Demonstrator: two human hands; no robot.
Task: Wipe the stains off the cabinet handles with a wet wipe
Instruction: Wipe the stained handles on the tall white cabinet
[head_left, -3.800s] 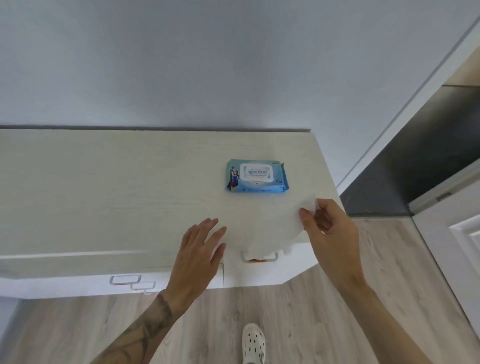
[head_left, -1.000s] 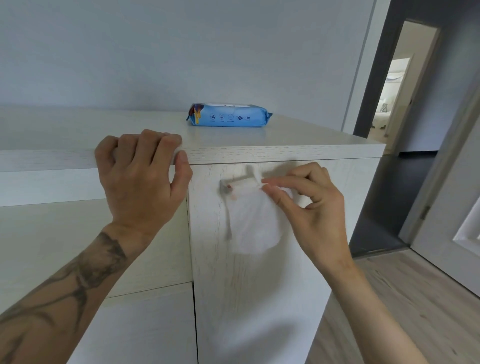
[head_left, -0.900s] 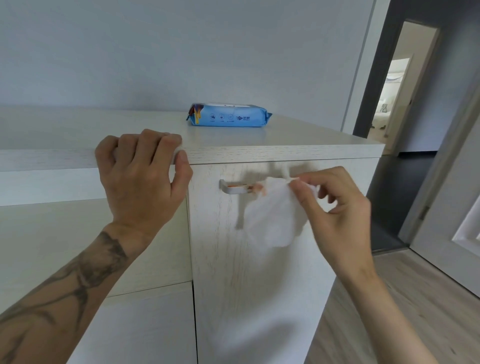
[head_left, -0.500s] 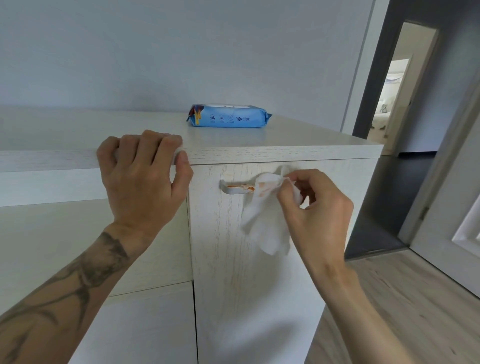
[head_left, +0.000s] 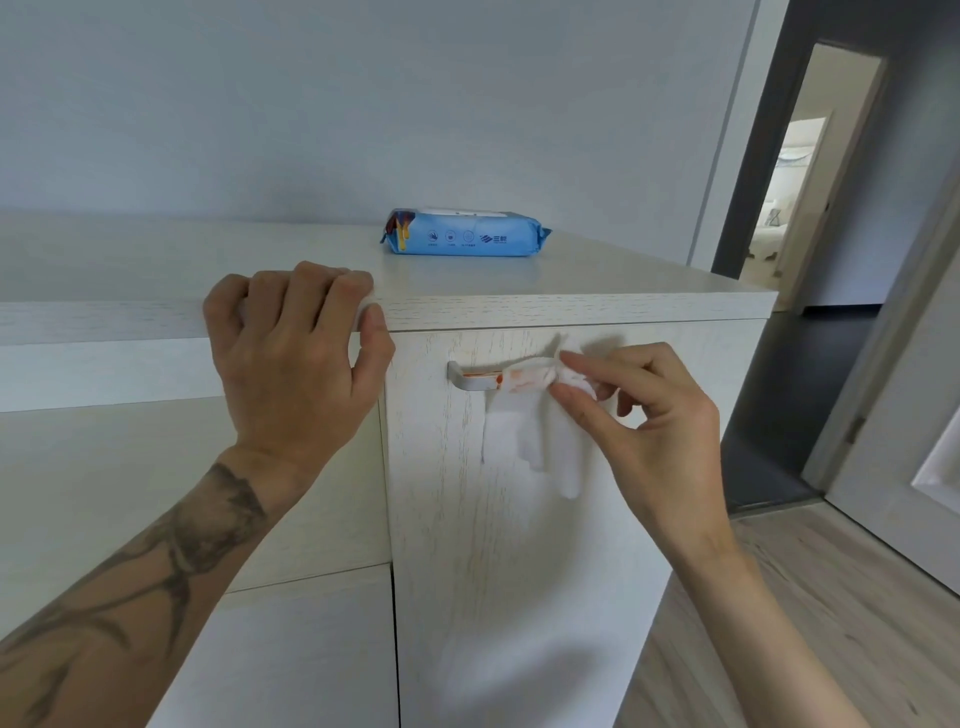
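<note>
**Wipe in contact with stained cabinet handle**

The right hand (head_left: 644, 415) is pinching a white wet wipe (head_left: 535, 415) between thumb and forefinger, the remaining fingers curling loosely apart. The wipe is bunching around the right portion of the handle (head_left: 475, 376), a flat, squared metal bar with a matte silvery finish, mounted horizontally near the top of the cabinet door (head_left: 519, 571). The thin, soft fabric is hanging down below the bar in limp folds against the door. Orange-red staining is showing on the top face of the handle's exposed left portion and on the wipe where it is meeting the bar.

The left hand (head_left: 296, 364) is gripping the near edge of the cabinet top (head_left: 597, 306), fingers curling over the top surface and thumb pressing against the front; it is holding no loose object. A dark tattoo is running along the forearm.

The cabinet is showing a pale, whitewashed wood-grain surface. A blue, soft plastic pack of wipes (head_left: 465, 234) is lying flat on the cabinet top, farther back, near the plain wall (head_left: 363, 104). To the right, an open doorway (head_left: 810, 182) is standing above light wood-plank flooring (head_left: 831, 597).
</note>
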